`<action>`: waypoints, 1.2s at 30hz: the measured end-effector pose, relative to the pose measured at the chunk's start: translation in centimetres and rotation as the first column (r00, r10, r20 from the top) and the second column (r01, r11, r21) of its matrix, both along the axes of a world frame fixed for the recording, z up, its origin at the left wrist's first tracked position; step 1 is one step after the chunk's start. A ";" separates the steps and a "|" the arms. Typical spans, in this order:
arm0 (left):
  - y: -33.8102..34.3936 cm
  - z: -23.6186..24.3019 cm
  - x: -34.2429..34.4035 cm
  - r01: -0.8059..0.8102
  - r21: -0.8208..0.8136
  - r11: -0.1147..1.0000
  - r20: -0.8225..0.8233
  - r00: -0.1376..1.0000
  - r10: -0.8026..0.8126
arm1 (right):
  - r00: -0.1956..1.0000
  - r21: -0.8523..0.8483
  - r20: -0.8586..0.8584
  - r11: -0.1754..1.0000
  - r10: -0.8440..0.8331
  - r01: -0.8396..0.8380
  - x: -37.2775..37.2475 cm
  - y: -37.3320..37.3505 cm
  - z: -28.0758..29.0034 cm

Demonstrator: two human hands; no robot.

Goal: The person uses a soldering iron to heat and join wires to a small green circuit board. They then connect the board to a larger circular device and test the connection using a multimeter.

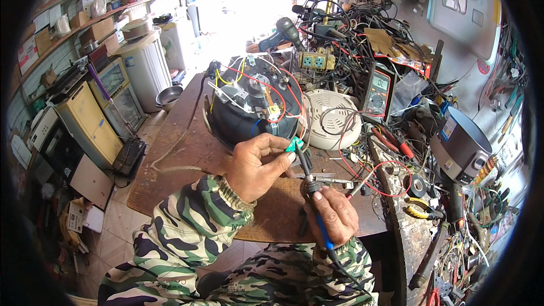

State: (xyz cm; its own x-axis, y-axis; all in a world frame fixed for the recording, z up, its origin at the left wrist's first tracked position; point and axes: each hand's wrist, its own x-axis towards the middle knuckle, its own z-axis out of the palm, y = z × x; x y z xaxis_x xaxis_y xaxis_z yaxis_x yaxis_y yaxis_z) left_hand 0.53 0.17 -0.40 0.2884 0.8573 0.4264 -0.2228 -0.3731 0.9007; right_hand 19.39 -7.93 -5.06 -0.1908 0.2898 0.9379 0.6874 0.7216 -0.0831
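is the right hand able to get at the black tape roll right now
Probably not while the right hand grips the soldering iron; otherwise the black tape roll, mostly uncovered to that hand's right, looks reachable.

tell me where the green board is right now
In the head view, the green board is just right of centre, pinched in the left hand, beside the tip of the soldering iron.

One head-worn fisheye view looks forward and down over the wooden table [170, 187], the left hand [256, 169] and right hand [335, 215] near.
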 end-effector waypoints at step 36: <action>0.2 0.2 -0.3 -0.014 0.007 1.000 -0.029 0.999 0.014 | 0.330 -0.104 -0.925 0.708 0.190 -0.699 0.0 0.6 -1.5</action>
State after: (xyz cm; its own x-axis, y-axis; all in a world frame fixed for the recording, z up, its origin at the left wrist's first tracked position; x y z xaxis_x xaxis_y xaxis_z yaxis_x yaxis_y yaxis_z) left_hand 0.22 0.34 -0.22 0.2883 0.8586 0.4238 -0.1914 -0.3820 0.9041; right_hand 19.35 -7.34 -6.55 0.3299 0.8068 0.4901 -0.3298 0.5849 -0.7410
